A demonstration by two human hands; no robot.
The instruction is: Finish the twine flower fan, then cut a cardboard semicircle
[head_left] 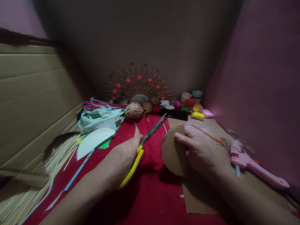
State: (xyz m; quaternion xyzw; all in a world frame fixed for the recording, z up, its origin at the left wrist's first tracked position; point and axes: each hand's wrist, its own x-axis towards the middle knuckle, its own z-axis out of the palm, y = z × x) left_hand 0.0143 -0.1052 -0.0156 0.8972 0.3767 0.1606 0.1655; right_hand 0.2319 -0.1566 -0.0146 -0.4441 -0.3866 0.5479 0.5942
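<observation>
In my left hand (127, 153) is a pair of scissors (153, 128) with yellow handles, gripped near the pivot. The narrow-looking blades point up and to the right, and the handles hang below my fingers. A thin pointed scrap of cardboard (137, 129) sticks up by the left thumb; whether it is pinched there I cannot tell. My right hand (197, 148) is closed on a cardboard half-circle (172, 151), thumb across its face and fingers behind. Its curved edge faces left, toward the scissors, and a gap separates the two.
A red cloth (150, 193) covers the middle. To the left lie thin sticks (61, 159), a white half-disc (95, 142) and bunched cloth (100, 118). Twine balls (134, 111) and a decorated fan (139, 78) stand behind. A pink glue gun (257, 170) rests on cardboard (199, 200) at right.
</observation>
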